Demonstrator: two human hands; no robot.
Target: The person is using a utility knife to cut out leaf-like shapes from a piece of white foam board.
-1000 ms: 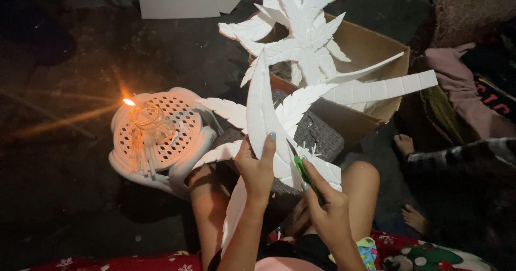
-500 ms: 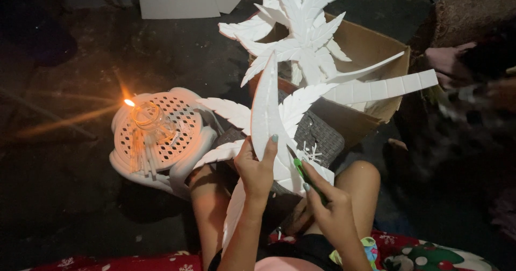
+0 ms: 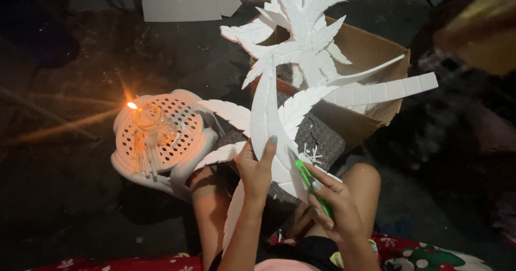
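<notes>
2 hands (image 3: 290, 185) hold a white, leaf-shaped foam cutout (image 3: 267, 110).

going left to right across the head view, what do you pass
small lit oil lamp on the white perforated plastic stool → left hand gripping a white foam palm-leaf cutout → right hand with a green-handled cutter → brown cardboard box

White foam palm cutout (image 3: 269, 115) with notched, feathered leaf edges; further white leaf shapes (image 3: 301, 29) behind it. Green cutter (image 3: 312, 188) in the right hand (image 3: 336, 209); pale teal polish on the nails of the left hand (image 3: 257, 169). White plastic stool (image 3: 161, 142), perforated in a dotted grid, bearing an orange flame (image 3: 131, 105). Brown cardboard box (image 3: 371, 51); grey woven basket (image 3: 322, 136). Red cloth (image 3: 107, 263) with white snowflake print, near edge. Dark floor (image 3: 64, 206).
</notes>
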